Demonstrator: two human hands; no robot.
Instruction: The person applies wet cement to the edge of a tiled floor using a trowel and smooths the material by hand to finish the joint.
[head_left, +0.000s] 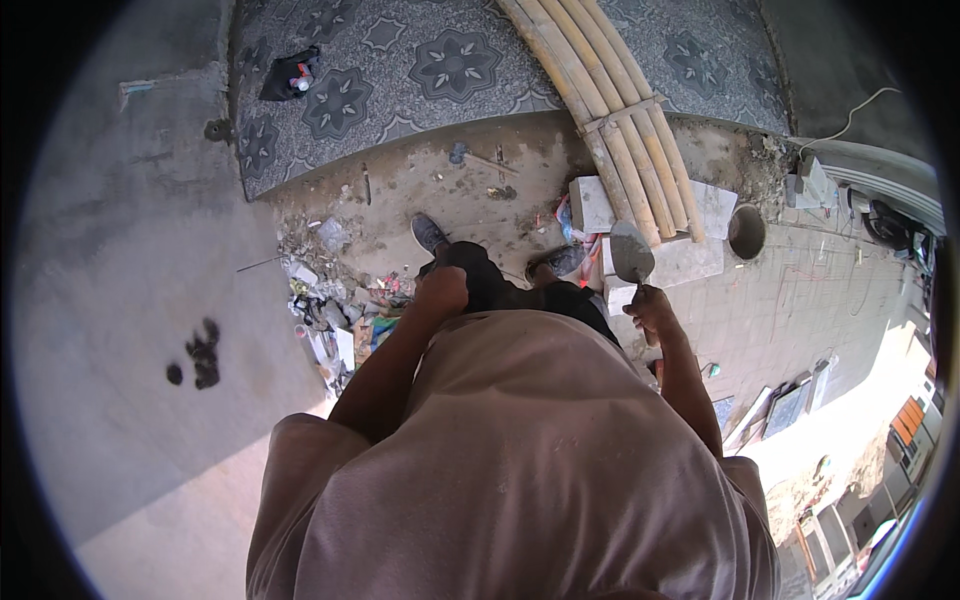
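Note:
My right hand (pixel 652 312) is closed around the handle of a trowel (pixel 630 252). The trowel's grey blade points away from me, over the pale blocks (pixel 708 262) and close to the near ends of the bamboo poles (pixel 640 165). Against the left side of my black shorts (pixel 485 280) rests my left hand (pixel 442 291), curled into a fist. Its palm side is turned from view, so whatever it may hold is hidden.
A patterned tile floor (pixel 400 90) lies beyond a raised edge, with a black bag (pixel 280 78) on it. What looks like a hammer (pixel 458 153) lies ahead. Rubble and litter (pixel 335 320) line the left wall (pixel 150 280). A round bucket (pixel 747 232) stands right of the blocks.

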